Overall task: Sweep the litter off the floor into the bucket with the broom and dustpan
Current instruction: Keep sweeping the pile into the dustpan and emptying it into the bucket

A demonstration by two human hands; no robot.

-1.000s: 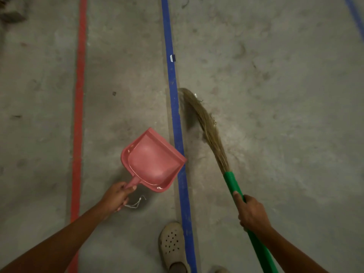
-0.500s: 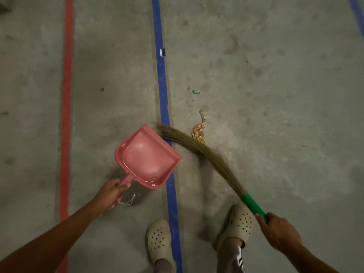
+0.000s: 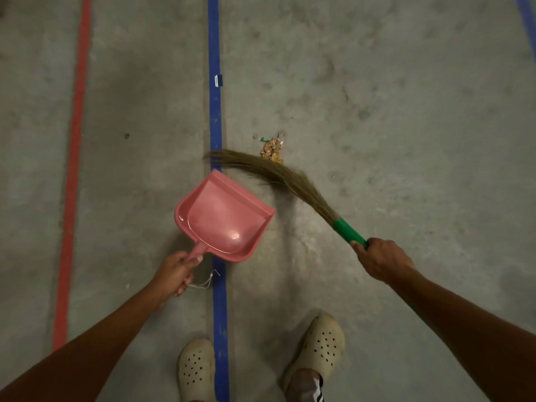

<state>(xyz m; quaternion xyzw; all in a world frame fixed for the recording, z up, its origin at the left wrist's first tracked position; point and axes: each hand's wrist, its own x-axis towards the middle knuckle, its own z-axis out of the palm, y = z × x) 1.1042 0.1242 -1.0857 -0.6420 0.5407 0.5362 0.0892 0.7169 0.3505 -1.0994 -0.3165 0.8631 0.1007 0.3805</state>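
None of the litter (image 3: 272, 150) is in the dustpan (image 3: 223, 216) yet; it lies on the floor (image 3: 406, 140) against the broom (image 3: 278, 172). Left hand (image 3: 174, 272) fingers curl round the dustpan handle, right hand (image 3: 383, 259) fingers round the broom; bucket unseen.

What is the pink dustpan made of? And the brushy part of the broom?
The dustpan looks like smooth pink plastic: light glints off its glossy moulded scoop. The broom head looks like dry grass or straw: thin tan strands that bend and fan out. Its green handle may be plastic-wrapped, but that is unclear.
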